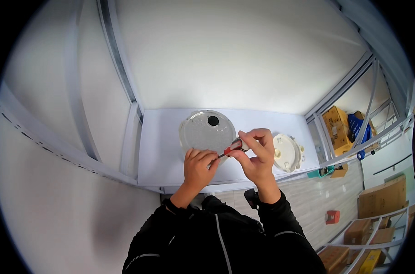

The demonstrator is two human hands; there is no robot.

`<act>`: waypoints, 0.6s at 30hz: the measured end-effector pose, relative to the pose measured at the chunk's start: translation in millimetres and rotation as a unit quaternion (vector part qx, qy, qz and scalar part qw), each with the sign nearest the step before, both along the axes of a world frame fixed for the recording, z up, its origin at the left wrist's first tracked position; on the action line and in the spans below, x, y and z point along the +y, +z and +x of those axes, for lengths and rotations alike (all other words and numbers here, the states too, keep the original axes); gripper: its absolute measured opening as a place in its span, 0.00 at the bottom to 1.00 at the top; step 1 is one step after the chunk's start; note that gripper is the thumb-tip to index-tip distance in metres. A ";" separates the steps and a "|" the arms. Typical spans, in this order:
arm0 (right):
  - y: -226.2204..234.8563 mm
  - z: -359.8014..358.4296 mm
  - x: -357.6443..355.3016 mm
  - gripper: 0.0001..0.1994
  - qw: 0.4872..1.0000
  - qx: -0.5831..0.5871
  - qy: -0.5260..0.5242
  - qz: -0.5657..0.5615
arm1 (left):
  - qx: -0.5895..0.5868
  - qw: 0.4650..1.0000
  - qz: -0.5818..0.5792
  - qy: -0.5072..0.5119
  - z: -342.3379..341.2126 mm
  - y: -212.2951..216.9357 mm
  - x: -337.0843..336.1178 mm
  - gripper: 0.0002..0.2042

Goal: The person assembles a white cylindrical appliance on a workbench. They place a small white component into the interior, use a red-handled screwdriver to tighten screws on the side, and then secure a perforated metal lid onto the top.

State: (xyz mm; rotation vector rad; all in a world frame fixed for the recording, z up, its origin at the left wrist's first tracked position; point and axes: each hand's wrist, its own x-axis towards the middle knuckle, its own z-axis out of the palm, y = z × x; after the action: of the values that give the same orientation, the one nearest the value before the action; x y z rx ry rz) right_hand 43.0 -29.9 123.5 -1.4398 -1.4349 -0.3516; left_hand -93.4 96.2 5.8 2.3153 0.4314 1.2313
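A screwdriver (pixel 235 145) with a red and grey handle is pinched between the thumb and fingers of my right hand (pixel 258 157). Its thin shaft slants down and left to the fingertips of my left hand (pixel 198 169). Those fingers are bent and closed at the shaft's tip; whatever they pinch is hidden. Both hands meet over the near edge of a round, greyish, clear-looking cover (pixel 203 135), which has a black round spot on its far part. Just right of my right hand lies a round, cream-white plastic housing (pixel 288 154) with small lugs on its rim.
The parts lie on a white table (pixel 159 150) framed by white metal posts, with a pale wall behind. To the right are cardboard boxes (pixel 337 129), a blue bag (pixel 359 128) and a teal bin (pixel 320 172). A red stool (pixel 332 217) stands on the floor near shelves of boxes.
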 end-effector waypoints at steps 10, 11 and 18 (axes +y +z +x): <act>5.9 4.8 -1.2 0.25 0.999 -0.011 0.033 -0.029 | -0.004 1.000 -0.007 0.002 1.2 -0.8 -0.9 0.05; 1.8 5.0 -3.3 0.25 0.999 -0.014 0.022 -0.033 | -0.002 1.000 -0.007 0.004 1.0 -0.4 -1.1 0.05; 21.5 -8.8 8.1 0.26 0.997 0.054 0.051 -0.008 | -0.004 1.000 -0.012 0.002 -0.5 0.7 -1.4 0.05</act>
State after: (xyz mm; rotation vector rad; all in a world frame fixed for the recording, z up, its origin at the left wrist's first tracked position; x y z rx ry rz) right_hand 34.1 -21.9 145.0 -1.3706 -1.4202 -0.1951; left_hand -93.9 94.7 6.5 2.2901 0.4467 1.2303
